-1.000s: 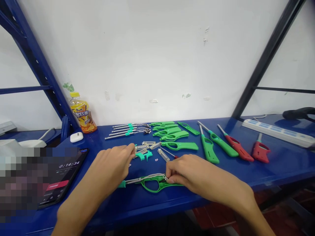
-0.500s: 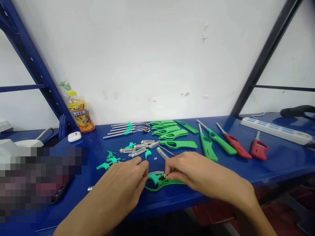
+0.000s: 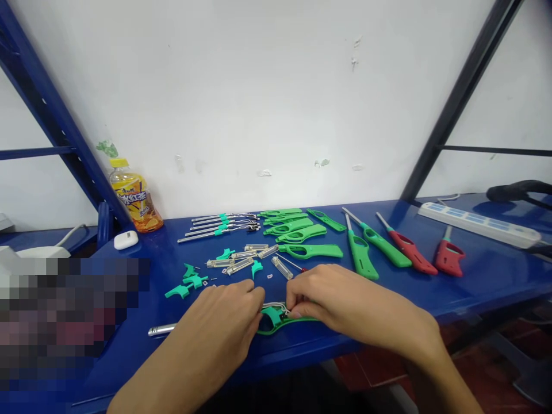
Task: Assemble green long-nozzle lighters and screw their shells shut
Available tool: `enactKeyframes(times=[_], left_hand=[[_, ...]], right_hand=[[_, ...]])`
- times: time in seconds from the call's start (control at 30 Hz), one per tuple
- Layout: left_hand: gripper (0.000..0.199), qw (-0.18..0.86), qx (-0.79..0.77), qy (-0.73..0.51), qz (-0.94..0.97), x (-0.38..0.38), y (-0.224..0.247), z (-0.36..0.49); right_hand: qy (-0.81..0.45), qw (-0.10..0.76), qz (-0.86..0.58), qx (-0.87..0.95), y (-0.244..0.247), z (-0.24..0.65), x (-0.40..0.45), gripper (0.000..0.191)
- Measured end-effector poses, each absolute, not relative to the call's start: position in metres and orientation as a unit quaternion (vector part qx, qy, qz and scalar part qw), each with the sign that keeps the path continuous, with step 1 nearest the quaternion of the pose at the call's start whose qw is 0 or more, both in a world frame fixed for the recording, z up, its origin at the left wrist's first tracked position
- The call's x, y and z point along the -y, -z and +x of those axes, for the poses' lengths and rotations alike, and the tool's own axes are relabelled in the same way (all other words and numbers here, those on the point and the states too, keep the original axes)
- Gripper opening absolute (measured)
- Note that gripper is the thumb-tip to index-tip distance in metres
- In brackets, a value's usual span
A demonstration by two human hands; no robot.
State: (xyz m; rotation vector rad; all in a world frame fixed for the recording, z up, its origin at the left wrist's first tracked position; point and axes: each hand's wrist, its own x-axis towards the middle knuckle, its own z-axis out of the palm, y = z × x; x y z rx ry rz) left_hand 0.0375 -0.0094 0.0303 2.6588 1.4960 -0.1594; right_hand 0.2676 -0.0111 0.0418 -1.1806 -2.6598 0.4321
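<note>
Near the table's front edge lies an opened green lighter shell [image 3: 268, 331] of the long-necked kind. Its metal tube [image 3: 161, 329] sticks out to the left, past my left wrist. A teal trigger [image 3: 272, 317] sits in the shell, and white wires [image 3: 276, 305] run above it. My left hand [image 3: 230, 313] is closed at the neck end of the lighter; its fingertips are largely hidden. With thumb and forefinger together, my right hand [image 3: 332, 296] pinches the wires at their right end, over the handle part of the shell.
Clear fuel tanks [image 3: 240, 265] and loose teal triggers [image 3: 177, 291] lie behind my hands, near a screwdriver [image 3: 297, 267]. Further back are metal tubes with wires [image 3: 202, 231] and green shells [image 3: 302, 233]. Whole lighters [image 3: 362, 256], a power strip [image 3: 478, 224] and a drink bottle [image 3: 135, 198] stand around.
The teal trigger sits a little lower and straighter in the shell. My right fingers stay at the wires. More of the metal tube shows at left, and the view has shifted slightly.
</note>
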Motion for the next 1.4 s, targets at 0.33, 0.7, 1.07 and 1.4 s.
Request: enactKeyframes(times=[0.33,0.7,1.07,1.4], left_hand=[[0.028,0.028,-0.482,0.053,0.874,0.010,-0.031,0.037],[0.023,-0.004,-0.484,0.050,0.873,0.001,-0.028,0.039],[0.025,-0.006,-0.479,0.052,0.876,0.000,-0.027,0.039],[0.033,-0.030,-0.459,0.043,0.887,0.003,-0.026,0.044]], right_hand=[[-0.136,0.094,-0.407,0.898,-0.044,0.265,0.012,0.014],[-0.125,0.088,-0.427,0.891,-0.043,0.266,0.012,0.011],[-0.135,0.093,-0.417,0.894,-0.039,0.267,0.009,0.010],[-0.150,0.096,-0.420,0.890,-0.037,0.266,0.008,0.012]])
